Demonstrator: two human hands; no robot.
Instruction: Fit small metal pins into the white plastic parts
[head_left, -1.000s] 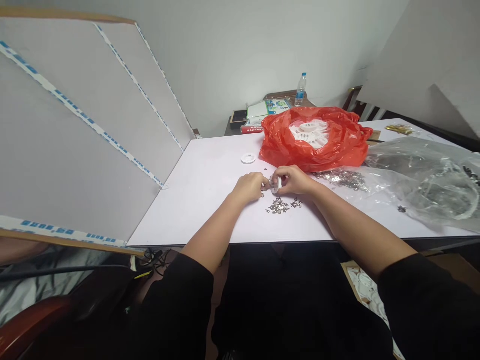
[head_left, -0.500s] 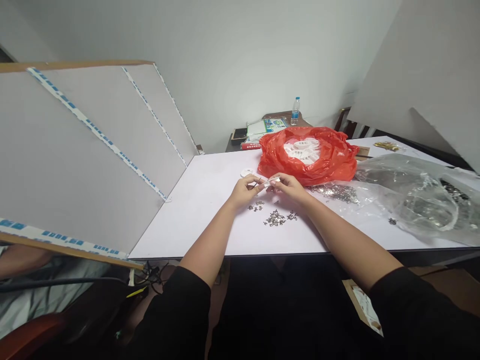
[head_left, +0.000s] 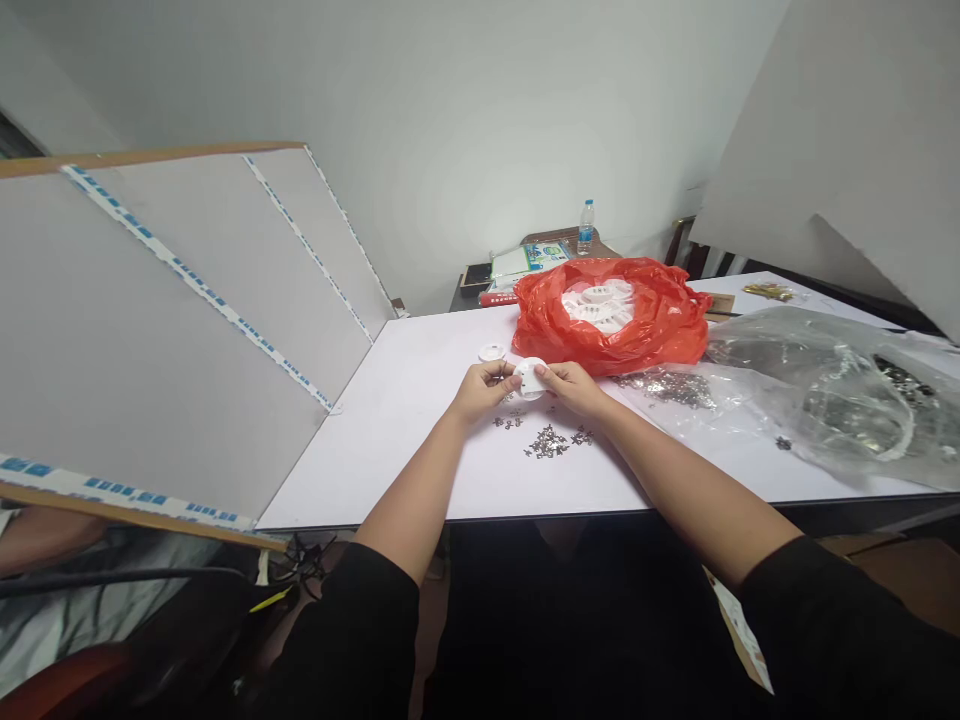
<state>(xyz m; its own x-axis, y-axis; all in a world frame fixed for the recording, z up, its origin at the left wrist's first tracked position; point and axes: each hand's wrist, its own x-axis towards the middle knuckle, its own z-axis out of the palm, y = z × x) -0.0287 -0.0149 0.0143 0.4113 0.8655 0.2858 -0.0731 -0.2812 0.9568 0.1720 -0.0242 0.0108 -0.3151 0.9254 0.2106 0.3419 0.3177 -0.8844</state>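
A round white plastic disc [head_left: 532, 380] is held up over the table between both hands, its flat side facing me. My left hand [head_left: 484, 388] pinches its left edge, and my right hand [head_left: 571, 385] grips the right edge with the thumb on the face. Another white disc [head_left: 492, 352] lies on the table just beyond my left hand. Below the hands is a pile of small metal pieces [head_left: 547, 442], with smaller clusters [head_left: 508, 421] to its left and right. Whether a small metal piece is also between my fingers cannot be made out.
Behind my right hand sits a red plastic bag [head_left: 675, 330] with white discs inside. Clear bags [head_left: 825, 400] of metal pieces cover the right side of the white table [head_left: 375, 440]. A grey partition [head_left: 187, 330] stands at the left. A water bottle [head_left: 586, 228] is at the back.
The white disc has turned from nearly edge-on to showing its flat face. Both hands keep hold of it and stay in about the same place. The view has shifted slightly.
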